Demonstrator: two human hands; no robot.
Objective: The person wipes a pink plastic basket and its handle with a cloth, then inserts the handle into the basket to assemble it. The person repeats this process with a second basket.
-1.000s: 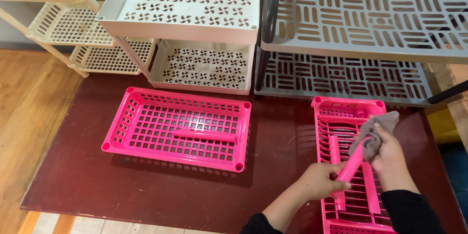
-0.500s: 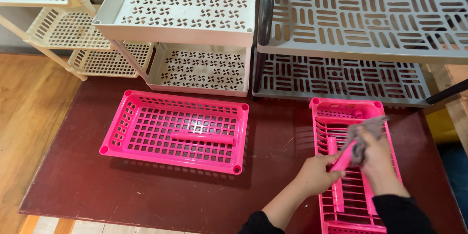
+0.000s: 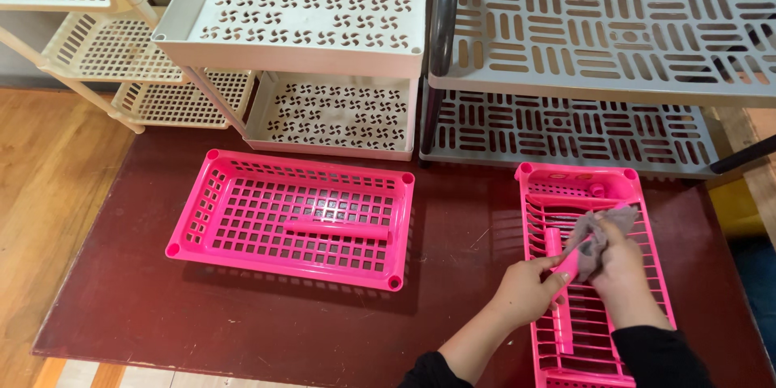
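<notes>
A dark red table (image 3: 323, 331) is seen from above, backed by pale plastic shelf racks (image 3: 323, 24) and a grey slotted rack (image 3: 598, 40). On the right side of the table a pink slatted tray (image 3: 537, 218) is laid lengthwise, running away from the person. Over this tray a pink tube (image 3: 566, 263) is clamped at its near end by the left hand (image 3: 529, 291); its long axis is tilted up and to the right, pointing away from the person. Its far end is wrapped by a grey cloth (image 3: 598, 230), clenched in the right hand (image 3: 622, 263). Left of the tray, well apart, a pink basket (image 3: 202, 218) is set, with another pink tube (image 3: 335, 228) lying crosswise inside.
</notes>
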